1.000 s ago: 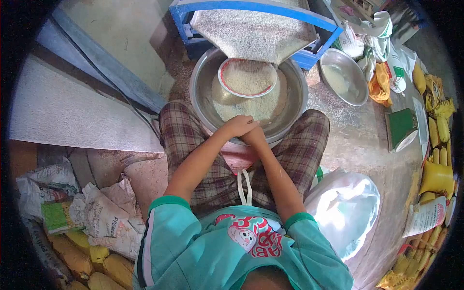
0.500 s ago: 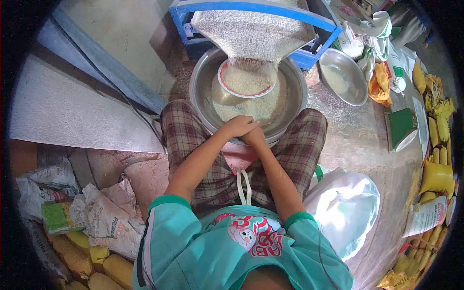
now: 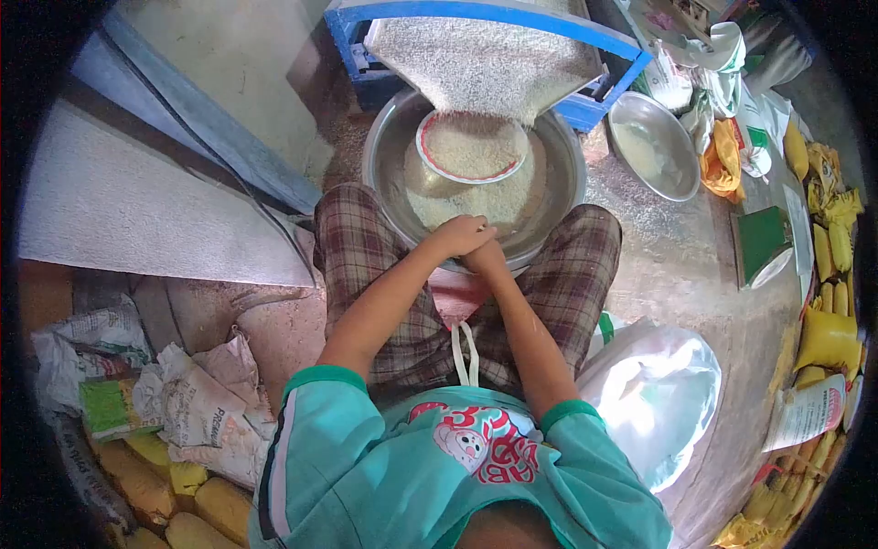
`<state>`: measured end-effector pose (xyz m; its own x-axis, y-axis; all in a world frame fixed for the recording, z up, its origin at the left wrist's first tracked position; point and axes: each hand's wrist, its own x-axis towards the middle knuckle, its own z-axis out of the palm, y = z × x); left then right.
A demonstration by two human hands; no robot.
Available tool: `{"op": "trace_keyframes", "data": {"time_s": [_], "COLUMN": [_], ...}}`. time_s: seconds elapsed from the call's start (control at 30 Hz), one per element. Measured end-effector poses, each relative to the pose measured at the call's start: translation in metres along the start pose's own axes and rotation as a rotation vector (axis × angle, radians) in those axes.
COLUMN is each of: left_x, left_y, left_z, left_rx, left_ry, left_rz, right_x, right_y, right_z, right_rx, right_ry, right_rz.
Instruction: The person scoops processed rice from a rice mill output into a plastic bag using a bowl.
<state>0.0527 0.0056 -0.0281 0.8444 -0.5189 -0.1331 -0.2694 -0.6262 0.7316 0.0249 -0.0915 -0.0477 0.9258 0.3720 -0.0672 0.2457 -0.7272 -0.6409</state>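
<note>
My left hand is folded over my right hand, its fingers closed across it, with a dark band on one finger. The right hand's fingers are hidden underneath. Both rest between my knees at the near rim of a large metal basin. Pale grain, which looks like rice, lies in the basin. A white bowl with a red rim sits in it, heaped with grain. Above, a sloping chute in a blue frame pours grain into the bowl.
A second metal basin with some grain stands at right, near a green object. A white sack lies by my right leg. Crumpled sacks are at left, yellow packs far right. A cable runs along the left.
The view has shifted slightly. My hands stay folded together in the same place, and grain keeps falling from the chute into the bowl.
</note>
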Motion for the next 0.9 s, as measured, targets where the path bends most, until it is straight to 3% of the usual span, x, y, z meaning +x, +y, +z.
{"op": "trace_keyframes", "data": {"time_s": [0.07, 0.17, 0.23, 0.37, 0.47, 0.67, 0.73, 0.8, 0.83, 0.9], "left_x": [0.001, -0.001, 0.000, 0.031, 0.070, 0.135, 0.142, 0.140, 0.130, 0.114], "left_y": [0.001, 0.012, 0.017, 0.024, 0.015, -0.011, -0.022, -0.039, -0.049, -0.060], "left_z": [0.001, -0.004, -0.005, -0.013, -0.003, -0.009, -0.035, -0.059, -0.063, -0.064], "left_rx": [0.005, 0.041, 0.142, 0.187, 0.393, 0.495, 0.546, 0.264, 0.258, 0.291], "left_ry": [-0.002, -0.004, 0.305, 0.506, 0.586, 0.386, 0.138, -0.093, -0.112, 0.133], "left_rz": [0.000, -0.077, 0.122, 0.188, 0.205, 0.058, -0.035, -0.370, -0.374, -0.394], "right_x": [-0.001, -0.005, -0.003, 0.002, 0.001, 0.001, 0.004, 0.007, 0.009, 0.011], "right_y": [0.000, -0.016, -0.012, -0.009, -0.015, -0.014, -0.014, -0.013, -0.012, -0.009], "right_z": [-0.002, -0.017, -0.009, -0.001, -0.009, -0.007, -0.007, -0.007, -0.007, -0.004], "right_rx": [-0.052, -0.017, -0.023, 0.058, -0.005, 0.047, 0.059, 0.078, 0.099, 0.126], "right_ry": [-0.006, -0.085, -0.022, 0.052, -0.140, -0.090, -0.106, -0.124, -0.116, -0.112], "right_rz": [-0.029, 0.125, 0.134, 0.089, 0.195, 0.180, 0.195, 0.218, 0.221, 0.243]}}
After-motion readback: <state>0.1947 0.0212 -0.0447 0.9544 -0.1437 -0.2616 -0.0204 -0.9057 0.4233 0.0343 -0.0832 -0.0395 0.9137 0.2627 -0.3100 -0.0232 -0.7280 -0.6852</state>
